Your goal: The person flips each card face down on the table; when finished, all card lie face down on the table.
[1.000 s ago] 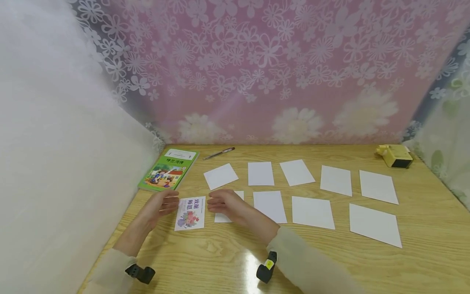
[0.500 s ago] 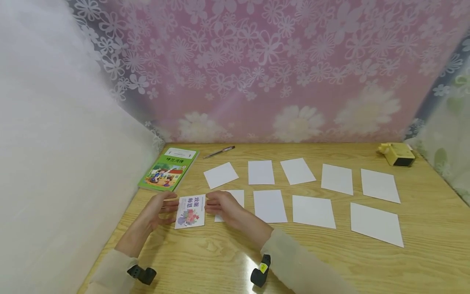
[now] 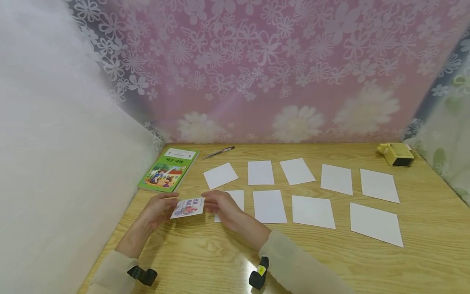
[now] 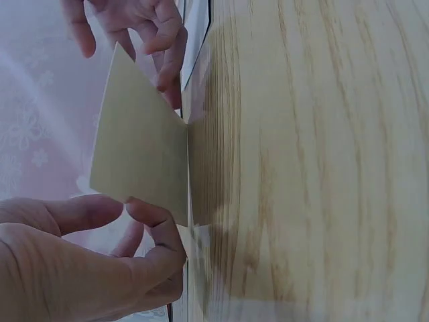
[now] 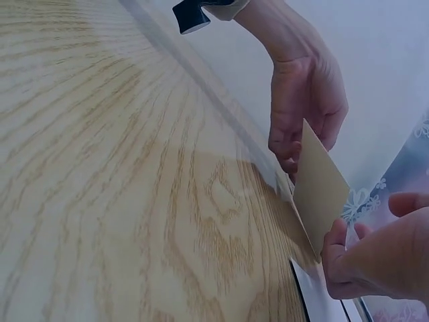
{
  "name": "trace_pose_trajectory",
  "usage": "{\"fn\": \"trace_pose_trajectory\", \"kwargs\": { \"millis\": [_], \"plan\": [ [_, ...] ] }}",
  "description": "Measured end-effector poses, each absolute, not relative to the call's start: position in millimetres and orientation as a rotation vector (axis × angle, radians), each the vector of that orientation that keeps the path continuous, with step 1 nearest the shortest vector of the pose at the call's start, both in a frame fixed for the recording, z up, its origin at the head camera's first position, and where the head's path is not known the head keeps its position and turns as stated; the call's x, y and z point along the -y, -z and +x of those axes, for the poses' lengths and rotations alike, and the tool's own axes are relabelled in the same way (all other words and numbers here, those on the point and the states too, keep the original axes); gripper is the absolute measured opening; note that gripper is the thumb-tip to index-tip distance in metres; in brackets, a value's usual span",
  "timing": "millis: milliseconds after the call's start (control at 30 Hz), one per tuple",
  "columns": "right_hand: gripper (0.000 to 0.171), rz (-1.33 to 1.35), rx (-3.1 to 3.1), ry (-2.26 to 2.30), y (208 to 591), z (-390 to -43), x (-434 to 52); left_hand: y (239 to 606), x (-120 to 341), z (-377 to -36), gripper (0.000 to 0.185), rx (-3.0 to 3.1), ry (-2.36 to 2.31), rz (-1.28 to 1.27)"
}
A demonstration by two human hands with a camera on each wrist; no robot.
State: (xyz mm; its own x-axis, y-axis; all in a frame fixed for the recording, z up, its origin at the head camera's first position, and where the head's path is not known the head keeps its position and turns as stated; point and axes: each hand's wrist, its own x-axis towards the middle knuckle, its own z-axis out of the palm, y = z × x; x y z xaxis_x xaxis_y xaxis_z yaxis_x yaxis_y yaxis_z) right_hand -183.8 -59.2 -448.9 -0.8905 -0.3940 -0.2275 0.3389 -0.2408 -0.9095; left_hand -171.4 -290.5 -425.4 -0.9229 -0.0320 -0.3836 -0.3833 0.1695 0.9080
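A small greeting card (image 3: 188, 208), printed with purple lettering and a pink-red flower bunch, is tilted between the two hands, its near edge raised. Its plain underside faces the wrist cameras. At its left edge, the left hand (image 3: 157, 210) holds it with thumb and curled fingers, which meet its corner in the left wrist view. On the opposite edge, the right hand (image 3: 226, 207) holds it with bent fingers at the corner in the right wrist view. A blank white card (image 3: 235, 199) lies partly hidden behind the right hand.
Several blank white cards, such as one at front right (image 3: 376, 224), lie in two rows across the wooden table (image 3: 205, 261). A green picture book (image 3: 167, 173) sits at back left, a pen (image 3: 219, 152) beside it. Far right stands a yellow box-like object (image 3: 396, 155).
The card lay flat on the table between the hands. Both hands closed in on its side edges, and its near edge has now come up.
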Motion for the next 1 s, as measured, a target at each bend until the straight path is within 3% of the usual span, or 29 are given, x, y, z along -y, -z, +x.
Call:
{"fn": "trace_pose_trajectory", "kwargs": {
  "millis": [333, 600, 1000],
  "plan": [
    [0.044, -0.105, -1.771, 2.111, 448.6, -177.9, 60.1, 429.5, 289.2, -168.1, 0.052, -2.22, -1.839, -0.293],
    [0.026, -0.011, -1.778, 2.215, 446.9, -177.9, 64.1, 432.4, 289.9, -169.5, 0.053, -2.217, -1.864, -0.284],
    [0.045, 0.02, -1.87, 2.31, 442.6, -178.2, 69.2, 432.7, 291.4, -176.0, 0.059, -2.169, -1.94, -0.235]
  ]
}}
